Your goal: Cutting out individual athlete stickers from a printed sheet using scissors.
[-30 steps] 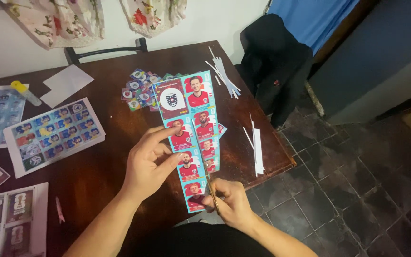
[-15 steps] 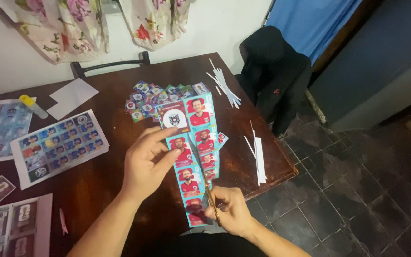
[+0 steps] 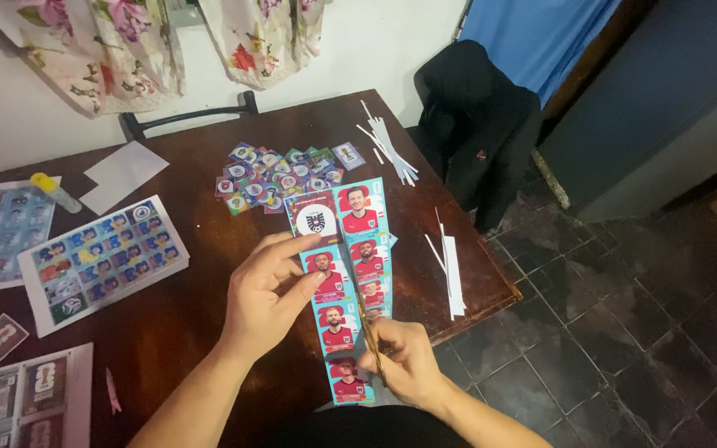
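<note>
Far left, on the dark wooden table (image 3: 192, 323): printed sticker sheets (image 3: 103, 259), one overlapping the edge; a small glue bottle with a yellow cap (image 3: 56, 192); a blank white paper (image 3: 123, 172).

Centre rear: a loose pile of small cut stickers (image 3: 280, 176).

Centre front: left hand (image 3: 265, 292), grip closed with thumb over and fingers under the left edge of a tall turquoise sheet of portrait stickers (image 3: 343, 274), held up above the table's near edge. Right hand (image 3: 400, 358), grip closed around scissors (image 3: 367, 328), whose blades lie along the sheet's middle column line, low on the sheet.

Right: thin white paper strips (image 3: 450, 270) near the table's right edge; more strips (image 3: 387, 151) at the rear corner.

Beyond the table: a black garment over a chair (image 3: 475, 124); dark tiled floor (image 3: 624, 348).
</note>
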